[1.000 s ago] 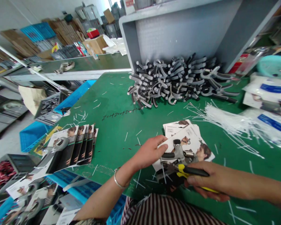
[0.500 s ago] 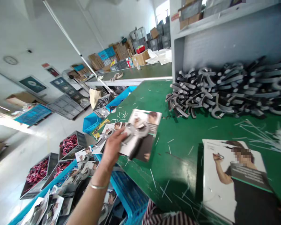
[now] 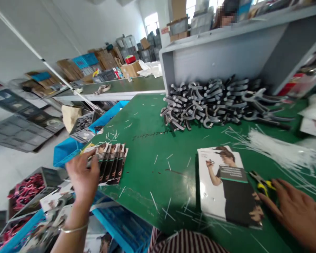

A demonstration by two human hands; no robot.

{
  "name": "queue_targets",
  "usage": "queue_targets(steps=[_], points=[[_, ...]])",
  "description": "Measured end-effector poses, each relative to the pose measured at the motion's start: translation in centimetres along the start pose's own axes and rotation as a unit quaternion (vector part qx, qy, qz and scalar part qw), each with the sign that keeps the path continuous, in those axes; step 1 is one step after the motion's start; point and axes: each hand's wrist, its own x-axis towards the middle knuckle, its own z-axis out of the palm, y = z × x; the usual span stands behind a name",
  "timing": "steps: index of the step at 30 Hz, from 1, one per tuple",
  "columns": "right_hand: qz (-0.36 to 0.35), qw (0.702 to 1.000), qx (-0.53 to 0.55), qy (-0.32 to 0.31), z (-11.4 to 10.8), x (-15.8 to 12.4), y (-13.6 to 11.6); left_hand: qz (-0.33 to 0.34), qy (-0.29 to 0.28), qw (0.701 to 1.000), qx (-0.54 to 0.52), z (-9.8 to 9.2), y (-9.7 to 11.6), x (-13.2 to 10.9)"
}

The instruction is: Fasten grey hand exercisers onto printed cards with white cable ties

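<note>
At the left table edge, my left hand [image 3: 83,174] has its fingers curled over the end of a row of overlapping printed cards [image 3: 113,165]. A bit of grey shows between the fingers, but most of what they grip is hidden. On the right, my right hand [image 3: 296,207] reaches with thumb and fingers apart to the small yellow-handled cutting pliers [image 3: 264,184]. Its fingertips are at the handles, not closed round them. Beside the pliers, a stack of printed cards [image 3: 223,189] lies flat in front of me.
Grey-and-black handled tools [image 3: 208,103] are heaped at the back under a grey shelf [image 3: 195,38]. White cable ties [image 3: 271,146] lie right; cut scraps dot the green table [image 3: 144,168]. Blue crates [image 3: 121,221] stand below its left edge. Another person [image 3: 228,14] is behind the shelf.
My left hand has carried a card with a grey-and-black tool left to the card row. My right hand has come into view by the pliers. The view has turned right.
</note>
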Motion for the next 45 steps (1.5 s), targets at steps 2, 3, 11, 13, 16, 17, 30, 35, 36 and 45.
queue_targets(steps=[2, 3, 11, 13, 16, 17, 30, 35, 36, 45], points=[[0.002, 1.000, -0.018, 0.022, -0.2, -0.3, -0.4, 0.116, -0.154, 0.978, -0.081, 4.2, 3.5, -1.9], [-0.003, 0.999, -0.012, 0.031, -0.6, -0.6, -0.9, 0.164, -0.235, 0.952, -0.109, 6.5, 5.2, -2.8], [-0.063, 0.989, 0.097, 0.092, -2.4, -4.0, -3.3, 0.319, -0.436, 0.830, -0.139, 19.3, 14.1, -6.4], [-0.050, 0.989, 0.107, 0.094, -2.2, -4.5, -2.8, 0.377, -0.464, 0.785, -0.158, 18.0, 15.5, -9.6], [-0.040, 0.988, 0.119, 0.087, -2.1, -4.8, -2.1, 0.436, -0.465, 0.753, -0.165, 13.8, 15.5, -16.9], [-0.034, 0.988, 0.127, 0.083, -2.1, -4.7, -2.0, 0.445, -0.465, 0.748, -0.163, 12.5, 15.0, -19.6], [-0.014, 0.967, 0.218, 0.132, -3.0, -3.3, -3.4, 0.452, -0.593, 0.549, -0.378, 11.1, 22.0, -31.0], [0.068, 0.979, 0.176, 0.075, -4.0, -3.0, 2.0, 0.592, -0.547, 0.425, -0.412, 8.2, 30.2, -29.7], [0.078, 0.982, 0.157, 0.067, -4.2, -2.7, 3.0, 0.594, -0.506, 0.459, -0.425, 7.5, 30.5, -28.3], [0.137, 0.990, 0.029, -0.024, -3.3, 4.2, 7.9, 0.000, -0.323, 0.897, -0.301, 11.7, 22.5, -17.6]])
